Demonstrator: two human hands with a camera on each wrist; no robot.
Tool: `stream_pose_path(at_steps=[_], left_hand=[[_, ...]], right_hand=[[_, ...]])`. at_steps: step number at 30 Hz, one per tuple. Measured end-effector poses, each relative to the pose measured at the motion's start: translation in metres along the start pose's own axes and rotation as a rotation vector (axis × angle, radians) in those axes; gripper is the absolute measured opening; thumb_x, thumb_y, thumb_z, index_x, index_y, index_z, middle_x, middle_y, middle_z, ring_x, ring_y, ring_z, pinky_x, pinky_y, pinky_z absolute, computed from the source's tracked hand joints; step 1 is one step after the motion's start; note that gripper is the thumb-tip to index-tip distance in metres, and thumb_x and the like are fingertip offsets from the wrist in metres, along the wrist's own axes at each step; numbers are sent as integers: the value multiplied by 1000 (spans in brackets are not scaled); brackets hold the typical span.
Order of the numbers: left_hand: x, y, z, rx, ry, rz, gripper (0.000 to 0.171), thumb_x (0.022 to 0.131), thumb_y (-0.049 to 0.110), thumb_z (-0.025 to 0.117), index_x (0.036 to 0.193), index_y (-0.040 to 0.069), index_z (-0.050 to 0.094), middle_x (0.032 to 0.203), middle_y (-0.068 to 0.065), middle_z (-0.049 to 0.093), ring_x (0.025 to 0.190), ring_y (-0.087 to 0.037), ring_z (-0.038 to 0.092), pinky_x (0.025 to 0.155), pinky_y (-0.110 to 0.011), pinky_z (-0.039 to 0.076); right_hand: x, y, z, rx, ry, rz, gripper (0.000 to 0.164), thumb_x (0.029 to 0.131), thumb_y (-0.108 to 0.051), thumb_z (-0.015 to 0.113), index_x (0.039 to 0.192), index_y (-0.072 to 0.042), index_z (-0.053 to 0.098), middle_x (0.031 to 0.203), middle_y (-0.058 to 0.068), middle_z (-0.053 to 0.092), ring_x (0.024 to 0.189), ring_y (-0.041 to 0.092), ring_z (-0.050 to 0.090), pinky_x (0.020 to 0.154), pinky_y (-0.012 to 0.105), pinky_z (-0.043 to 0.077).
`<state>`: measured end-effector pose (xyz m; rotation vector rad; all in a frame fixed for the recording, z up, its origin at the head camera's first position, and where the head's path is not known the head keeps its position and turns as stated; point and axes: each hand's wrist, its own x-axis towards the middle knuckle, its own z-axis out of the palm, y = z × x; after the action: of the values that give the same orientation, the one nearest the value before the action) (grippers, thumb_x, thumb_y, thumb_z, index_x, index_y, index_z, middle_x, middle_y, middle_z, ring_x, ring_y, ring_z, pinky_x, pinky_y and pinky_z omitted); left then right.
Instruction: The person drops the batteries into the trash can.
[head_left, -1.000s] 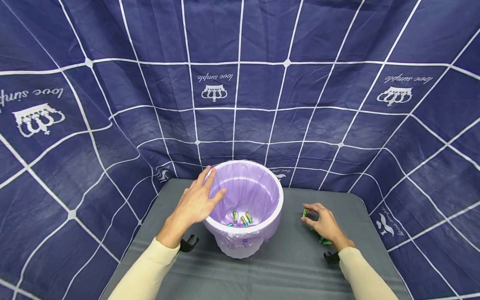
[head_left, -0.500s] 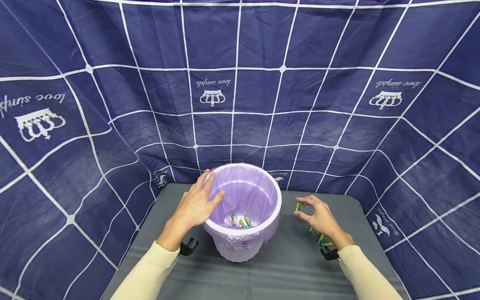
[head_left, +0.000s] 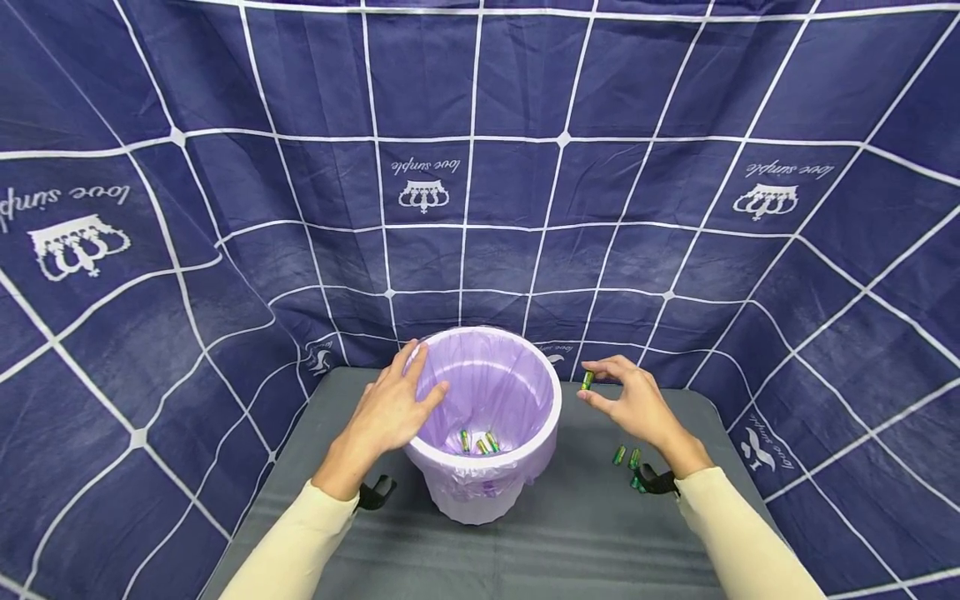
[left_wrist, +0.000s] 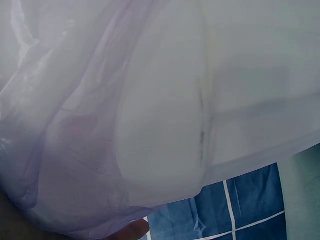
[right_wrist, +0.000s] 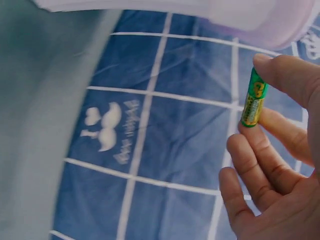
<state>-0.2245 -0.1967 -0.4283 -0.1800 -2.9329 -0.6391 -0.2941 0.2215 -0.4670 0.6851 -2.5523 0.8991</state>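
Observation:
My right hand point(head_left: 633, 402) pinches a green and yellow battery point(right_wrist: 254, 97) by its two ends, between thumb and fingers. It is held above the table, just right of a white bin point(head_left: 480, 496) lined with a thin purple bag point(head_left: 487, 375). Several similar batteries point(head_left: 482, 446) lie at the bottom inside the bin. My left hand point(head_left: 386, 408) rests on the bin's left rim with fingers fairly straight, thumb over the opening. In the left wrist view the bin's wall point(left_wrist: 160, 125) and bag fill most of the picture.
Several more batteries point(head_left: 635, 458) lie on the grey table point(head_left: 570, 533) beneath my right wrist, partly hidden by the black wrist strap point(head_left: 660, 479). Blue cloth point(head_left: 525, 183) with white grid lines stands around the back and sides of the table.
My right hand has lifted the battery from the group on the table and moved it up and left toward the bin. The left hand has stayed on the rim.

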Motion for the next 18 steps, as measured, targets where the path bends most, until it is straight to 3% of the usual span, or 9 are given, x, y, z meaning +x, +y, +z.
stream_pose_path(at_steps=[10, 18], left_hand=[[1, -1, 1, -6, 7, 3, 88, 118, 61, 53, 186, 10, 29, 196, -15, 22, 169, -54, 45, 123, -89, 42], [0, -1, 1, -2, 3, 6, 87, 118, 60, 55, 185, 10, 31, 195, -15, 24, 167, -55, 48, 122, -89, 43]], right_hand=[[37, -41, -27, 9, 29, -23, 50, 96, -24, 99, 141, -10, 83, 129, 13, 82, 121, 41, 83, 107, 66, 63], [59, -74, -32, 38, 23, -46, 48, 97, -23, 98, 141, -10, 84, 125, 11, 82, 119, 36, 82, 108, 62, 64]])
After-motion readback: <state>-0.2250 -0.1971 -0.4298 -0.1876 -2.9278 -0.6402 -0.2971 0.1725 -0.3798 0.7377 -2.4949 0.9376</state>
